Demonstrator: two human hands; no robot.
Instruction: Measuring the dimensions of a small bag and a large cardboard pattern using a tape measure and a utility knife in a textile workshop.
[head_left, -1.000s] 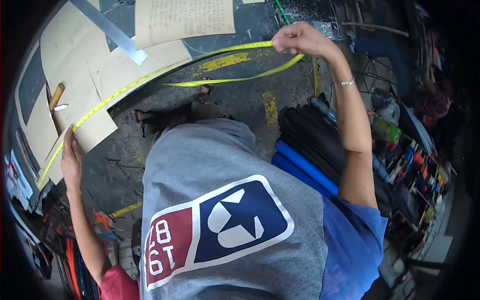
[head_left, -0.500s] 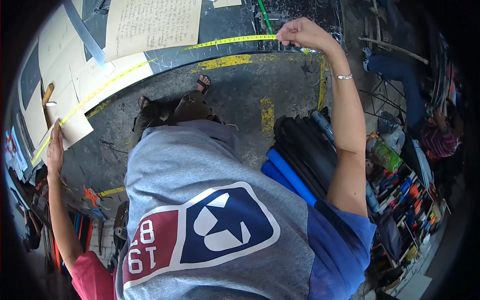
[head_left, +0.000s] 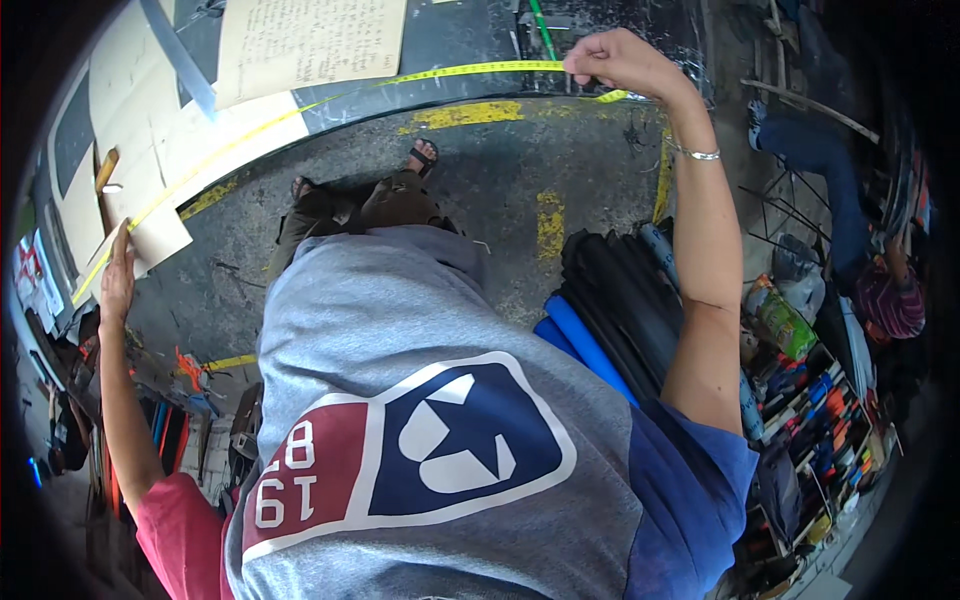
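A yellow measuring tape (head_left: pixel 470 70) stretches along the front of the dark worktable (head_left: pixel 440 30), over beige card sheets (head_left: pixel 150 110). At its right end my right hand (head_left: pixel 620 66) is closed, pinching the tape between thumb and fingers; a short loose piece shows below the hand. My left hand (head_left: pixel 117 285) lies at the table's left edge with fingers stretched out, touching the tape; the tape runs on past the fingertips. Beside that hand lies a tool with an orange-brown handle (head_left: pixel 107 170). A green pen (head_left: pixel 542 30) lies just beyond my right hand.
A handwritten sheet (head_left: pixel 310 50) and a bluish ruler (head_left: pixel 180 60) lie on the table. Black and blue rolls (head_left: pixel 620 310) stand at my right. Farther right are a cluttered rack (head_left: pixel 820 430) and another person in a striped top (head_left: pixel 893 300).
The view has shifted slightly. My right hand is a little farther right and higher, with the tape still pinched. My left hand stays against the tape at the table's left edge.
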